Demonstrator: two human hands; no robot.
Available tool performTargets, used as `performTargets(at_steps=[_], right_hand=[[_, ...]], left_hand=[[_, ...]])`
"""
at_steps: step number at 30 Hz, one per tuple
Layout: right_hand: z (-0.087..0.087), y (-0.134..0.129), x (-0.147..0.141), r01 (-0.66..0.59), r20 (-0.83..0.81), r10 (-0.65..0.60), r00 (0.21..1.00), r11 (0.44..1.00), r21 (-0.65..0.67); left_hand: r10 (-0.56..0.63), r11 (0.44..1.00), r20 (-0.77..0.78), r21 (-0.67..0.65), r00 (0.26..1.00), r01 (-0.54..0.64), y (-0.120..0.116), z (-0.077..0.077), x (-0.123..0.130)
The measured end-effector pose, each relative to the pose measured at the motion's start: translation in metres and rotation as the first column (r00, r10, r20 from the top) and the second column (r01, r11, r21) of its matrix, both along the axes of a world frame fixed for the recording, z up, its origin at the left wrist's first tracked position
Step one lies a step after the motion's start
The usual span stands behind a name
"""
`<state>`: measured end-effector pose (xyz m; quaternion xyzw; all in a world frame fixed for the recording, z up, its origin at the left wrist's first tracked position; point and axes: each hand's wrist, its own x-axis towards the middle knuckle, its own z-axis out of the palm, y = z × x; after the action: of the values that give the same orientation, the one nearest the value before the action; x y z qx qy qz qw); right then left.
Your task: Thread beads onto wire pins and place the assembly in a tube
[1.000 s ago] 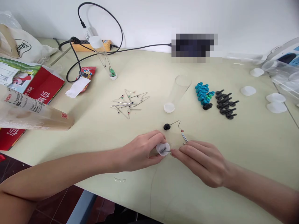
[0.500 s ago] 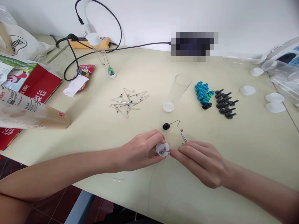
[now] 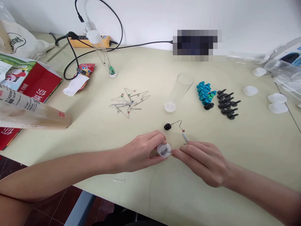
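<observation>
My left hand (image 3: 147,150) is closed round a small white cup (image 3: 164,151), tilted so its mouth faces right, with small metal pieces inside. My right hand (image 3: 202,160) pinches a thin metal tool (image 3: 185,137); one thin end reaches into the cup's mouth and a silvery end sticks up past the fingers. Just above the hands lies a black round piece (image 3: 167,126) with a bent wire (image 3: 177,121) that ends in a small red bead. Behind it stands a clear open tube (image 3: 180,91) with a white base.
Bent wires (image 3: 129,102) lie in a pile at centre left. Blue parts (image 3: 204,92) and black parts (image 3: 227,103) stand at the right, near white caps (image 3: 250,90). A capped tube (image 3: 102,53), a drink cup (image 3: 35,110) and a red box (image 3: 44,81) are at the left.
The view has shifted very slightly. Both hands hold the same things in nearly the same places, and the metal pieces in the cup look slightly rearranged.
</observation>
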<state>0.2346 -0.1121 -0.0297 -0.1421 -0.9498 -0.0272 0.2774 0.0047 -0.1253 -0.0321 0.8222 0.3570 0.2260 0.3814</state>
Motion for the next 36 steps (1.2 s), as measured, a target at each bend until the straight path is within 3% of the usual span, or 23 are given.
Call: performTargets(at_steps=[10,23,27,31,36], right_hand=[[0.000,0.000,0.000,-0.009,0.022,0.010,1.000,0.999,-0.040],[-0.002,-0.001,-0.002,0.074,0.052,-0.070,0.996,0.994,-0.080],[-0.005,-0.001,-0.004,0.130,0.006,-0.133,0.991,0.961,-0.243],[-0.001,0.001,-0.006,0.134,-0.120,-0.212,0.970,0.875,-0.465],[0.002,0.005,-0.002,0.036,-0.305,-0.265,0.915,0.804,-0.593]], left_hand=[[0.007,1.000,0.002,0.014,1.000,-0.007,-0.001,-0.001,0.000],[0.046,0.999,-0.054,0.004,0.997,-0.046,-0.001,-0.001,0.000],[0.058,0.998,-0.098,-0.034,0.994,-0.061,0.000,0.001,0.001],[0.050,0.996,-0.023,-0.071,0.998,-0.051,0.004,0.007,0.000],[0.237,0.964,0.163,-0.165,0.958,-0.211,0.013,0.003,0.001]])
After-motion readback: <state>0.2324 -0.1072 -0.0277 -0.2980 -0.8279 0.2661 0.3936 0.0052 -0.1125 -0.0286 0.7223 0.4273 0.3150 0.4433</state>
